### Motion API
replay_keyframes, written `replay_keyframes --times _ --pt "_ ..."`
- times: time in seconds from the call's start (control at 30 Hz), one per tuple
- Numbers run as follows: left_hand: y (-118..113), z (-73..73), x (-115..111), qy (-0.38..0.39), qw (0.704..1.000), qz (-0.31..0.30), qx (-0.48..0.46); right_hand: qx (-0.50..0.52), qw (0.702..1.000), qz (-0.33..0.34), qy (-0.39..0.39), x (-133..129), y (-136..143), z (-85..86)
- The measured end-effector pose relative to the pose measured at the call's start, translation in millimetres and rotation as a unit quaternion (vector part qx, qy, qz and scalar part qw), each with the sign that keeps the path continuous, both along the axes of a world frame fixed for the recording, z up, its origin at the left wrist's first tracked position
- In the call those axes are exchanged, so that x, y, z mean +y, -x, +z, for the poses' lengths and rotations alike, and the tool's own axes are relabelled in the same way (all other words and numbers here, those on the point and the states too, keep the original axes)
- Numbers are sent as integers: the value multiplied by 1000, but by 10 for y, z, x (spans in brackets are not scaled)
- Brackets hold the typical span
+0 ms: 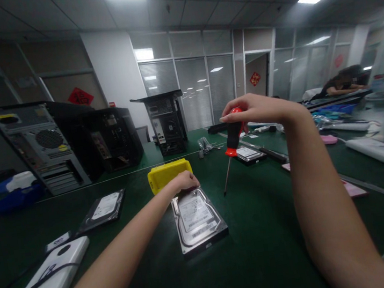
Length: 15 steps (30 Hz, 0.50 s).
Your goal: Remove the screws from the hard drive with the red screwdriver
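Observation:
A silver hard drive [196, 216] lies label up on the green table in front of me. At its far edge is my left hand [185, 181], fingers pinched together beside a yellow plastic tray [169, 175]. Whatever those fingers hold, if anything, is hidden. Raised to the right of the drive, my right hand [253, 107] grips a screwdriver [234, 137] by its black and red handle. The screwdriver's shaft slants down, and its tip is apart from the drive, above the table.
Other hard drives lie at left [106, 207] and behind the screwdriver [250, 154]. Computer cases [41, 145] stand at the back left. A white power strip [46, 276] with a black cable is at lower left, another [382, 149] at right. A person [341, 84] leans on a far table.

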<state>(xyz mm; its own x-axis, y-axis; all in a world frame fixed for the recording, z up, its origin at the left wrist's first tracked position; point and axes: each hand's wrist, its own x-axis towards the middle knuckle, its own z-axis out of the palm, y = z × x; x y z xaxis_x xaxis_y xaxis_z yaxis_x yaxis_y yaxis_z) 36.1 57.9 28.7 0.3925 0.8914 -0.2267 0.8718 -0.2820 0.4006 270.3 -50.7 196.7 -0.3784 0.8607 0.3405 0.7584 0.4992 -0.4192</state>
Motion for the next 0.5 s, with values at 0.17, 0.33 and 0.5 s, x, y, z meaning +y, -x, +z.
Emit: replay_keyframes --times 0.17,0.33,0.5 --pt "26 -31 14 -20 999 -15 -22 -3 1000 0 3 11 12 2" --pt "58 -54 -11 -71 996 -30 -40 -1 1000 -5 -9 -1 36 -4" --pt "94 -77 -45 -100 994 -48 -5 -5 1000 1 -4 4 46 -1"
